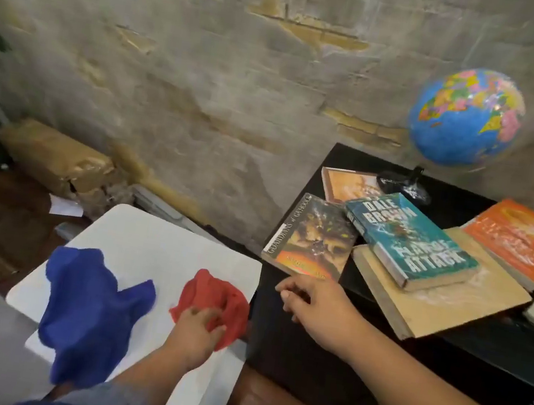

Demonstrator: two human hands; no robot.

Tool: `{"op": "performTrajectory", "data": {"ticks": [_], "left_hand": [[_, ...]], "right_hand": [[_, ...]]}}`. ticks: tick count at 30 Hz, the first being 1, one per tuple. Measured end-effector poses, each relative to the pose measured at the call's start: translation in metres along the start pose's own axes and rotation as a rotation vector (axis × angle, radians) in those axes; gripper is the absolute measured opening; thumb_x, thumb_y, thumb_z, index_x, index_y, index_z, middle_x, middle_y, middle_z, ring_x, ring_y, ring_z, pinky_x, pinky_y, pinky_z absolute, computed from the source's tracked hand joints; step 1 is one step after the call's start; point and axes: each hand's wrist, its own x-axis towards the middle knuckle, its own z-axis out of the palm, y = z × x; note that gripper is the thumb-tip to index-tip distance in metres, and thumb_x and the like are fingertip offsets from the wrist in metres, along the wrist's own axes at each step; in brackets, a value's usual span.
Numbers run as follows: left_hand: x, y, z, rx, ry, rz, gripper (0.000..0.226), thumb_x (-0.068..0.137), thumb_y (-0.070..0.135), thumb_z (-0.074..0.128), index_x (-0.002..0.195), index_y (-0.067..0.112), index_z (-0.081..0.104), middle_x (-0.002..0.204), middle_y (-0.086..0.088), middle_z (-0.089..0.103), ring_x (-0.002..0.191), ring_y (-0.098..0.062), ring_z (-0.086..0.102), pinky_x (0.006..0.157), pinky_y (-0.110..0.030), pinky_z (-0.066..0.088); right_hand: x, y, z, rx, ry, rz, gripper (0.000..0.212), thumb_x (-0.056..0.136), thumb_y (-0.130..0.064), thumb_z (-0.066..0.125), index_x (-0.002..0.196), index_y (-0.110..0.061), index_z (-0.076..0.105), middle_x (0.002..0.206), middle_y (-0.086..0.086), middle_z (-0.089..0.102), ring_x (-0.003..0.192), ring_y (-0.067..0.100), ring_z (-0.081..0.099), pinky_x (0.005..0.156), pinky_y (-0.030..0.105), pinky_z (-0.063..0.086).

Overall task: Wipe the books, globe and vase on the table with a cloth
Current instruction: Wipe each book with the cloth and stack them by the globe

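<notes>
Head view: left hand [200, 329], grip bunched on a red cloth [222, 294] on a white bench [150, 233]; right hand [309, 304] (grip loose, holding nothing) hovers near books [408, 244] on the black bench [297, 363]. The nearest book [312, 237] sits at the edge; a nudge could knock it off.

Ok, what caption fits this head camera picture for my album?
Left hand grabs the red cloth while books and a globe wait nearby.

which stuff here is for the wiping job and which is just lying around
For the job: red cloth in the left hand, globe, Dale Brown book, Guardians of Ga'Hoole book, orange book.
Lying about: blue cloth, brown wrapped parcel.
</notes>
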Motion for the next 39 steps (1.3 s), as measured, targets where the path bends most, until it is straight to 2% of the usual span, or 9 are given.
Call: {"op": "performTrajectory", "data": {"ticks": [5,7,11,17,24,28,30,35,39], "left_hand": [[0.019,-0.015,0.003,0.344,-0.273,-0.086,0.066,0.091,0.058,0.044,0.149,0.033,0.023,0.159,-0.009,-0.002,0.143,-0.036,0.021,0.117,-0.042,0.022],[0.023,-0.013,0.003,0.268,-0.252,-0.068,0.07,0.093,0.049,0.05,0.15,0.023,0.019,0.157,-0.007,0.015,0.14,-0.031,0.031,0.115,-0.038,0.027],[0.029,-0.01,-0.012,0.004,0.064,-0.063,0.038,0.091,0.029,0.059,0.124,0.012,0.056,0.115,-0.007,0.062,0.103,-0.022,0.06,0.099,-0.031,0.045],[0.022,0.011,-0.046,-0.329,0.251,-0.093,0.014,0.093,0.009,0.053,0.105,0.016,0.055,0.106,-0.011,0.064,0.093,-0.027,0.063,0.077,-0.034,0.053],[-0.017,0.05,-0.096,-0.574,-0.002,0.239,0.025,0.094,0.005,0.052,0.105,0.028,0.054,0.107,-0.006,0.061,0.095,-0.023,0.061,0.071,-0.027,0.053],[-0.05,0.097,-0.111,-0.933,-0.228,0.484,0.023,0.09,-0.008,0.048,0.096,0.014,0.053,0.073,0.0,0.062,0.059,-0.006,0.056,0.05,-0.015,0.044],[-0.06,0.114,-0.117,-1.102,-0.352,0.569,0.021,0.079,0.0,0.057,0.093,0.016,0.055,0.072,0.0,0.061,0.058,-0.007,0.056,0.051,-0.016,0.046],[-0.058,0.129,-0.11,-1.035,-0.251,0.534,0.023,0.086,-0.005,0.051,0.091,0.016,0.059,0.08,-0.003,0.063,0.069,-0.012,0.057,0.06,-0.018,0.049],[-0.068,0.145,-0.079,-0.657,-0.334,0.5,0.019,0.093,0.023,0.057,0.108,0.035,0.061,0.104,0.013,0.069,0.096,-0.006,0.061,0.087,-0.035,0.045]], "right_hand": [[0.003,0.008,0.012,0.042,0.005,0.092,0.014,0.097,-0.027,0.053,0.1,-0.038,0.061,0.085,-0.011,0.064,0.076,0.003,0.061,0.068,0.014,0.047],[0.001,0.007,0.013,0.04,0.005,0.123,0.014,0.097,-0.028,0.053,0.101,-0.039,0.061,0.087,-0.011,0.065,0.078,0.004,0.062,0.067,0.013,0.046],[-0.003,0.007,0.012,0.077,0.022,0.159,0.015,0.098,-0.026,0.052,0.103,-0.038,0.061,0.089,-0.01,0.065,0.08,0.005,0.063,0.067,0.013,0.046],[-0.008,0.002,0.005,0.188,0.104,0.153,0.016,0.097,-0.025,0.053,0.101,-0.037,0.062,0.086,-0.006,0.066,0.074,0.006,0.063,0.064,0.011,0.043],[-0.014,-0.023,-0.006,0.224,0.15,0.049,0.02,0.095,-0.024,0.058,0.111,-0.034,0.064,0.101,-0.017,0.062,0.097,-0.001,0.056,0.078,0.004,0.038],[-0.021,-0.038,-0.008,0.216,0.021,-0.074,0.053,0.092,-0.033,0.062,0.139,-0.042,0.039,0.137,-0.023,0.044,0.127,-0.006,0.039,0.106,0.015,0.032],[-0.025,-0.034,-0.005,0.193,0.003,-0.064,0.059,0.089,-0.039,0.065,0.142,-0.037,0.038,0.14,-0.016,0.047,0.128,-0.002,0.043,0.109,0.021,0.034],[-0.047,-0.02,-0.013,0.639,0.226,0.006,0.008,0.078,-0.032,0.069,0.083,-0.025,0.071,0.081,-0.003,0.066,0.08,0.012,0.06,0.078,0.031,0.047],[-0.071,-0.014,-0.034,0.759,0.462,-0.024,0.02,0.07,-0.032,0.07,0.088,-0.024,0.075,0.107,-0.002,0.067,0.099,0.009,0.063,0.089,0.024,0.045]]}}
